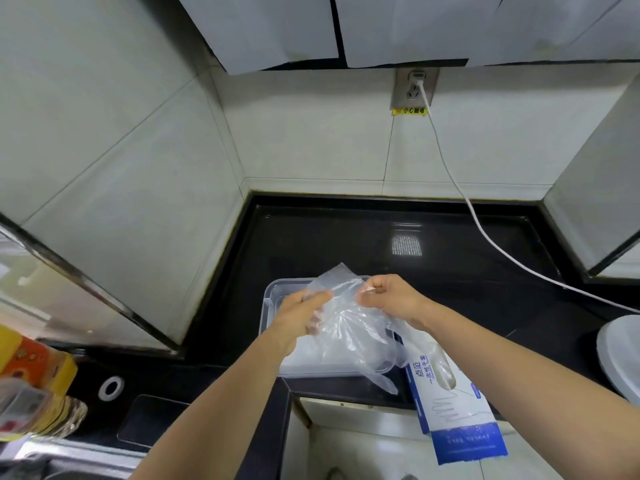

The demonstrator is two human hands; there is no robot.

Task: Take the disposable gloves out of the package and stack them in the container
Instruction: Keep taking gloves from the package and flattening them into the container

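Observation:
Both hands hold a clear plastic disposable glove (346,323) above a clear rectangular container (273,292) on the black counter. My left hand (301,313) grips the glove's left edge. My right hand (388,296) pinches its upper right edge. The glove hangs crumpled down over the container's near right corner. A blue and white glove package (453,410) lies to the right, sticking out past the counter's front edge. Whitish glove material lies inside the container, mostly hidden by the held glove and my left arm.
A white cable (485,230) runs from the wall socket (414,88) across the counter (346,237) to the right. A white round lid or plate (620,355) sits at the right edge. Snack packets (31,386) and a tape roll (110,388) lie at the left.

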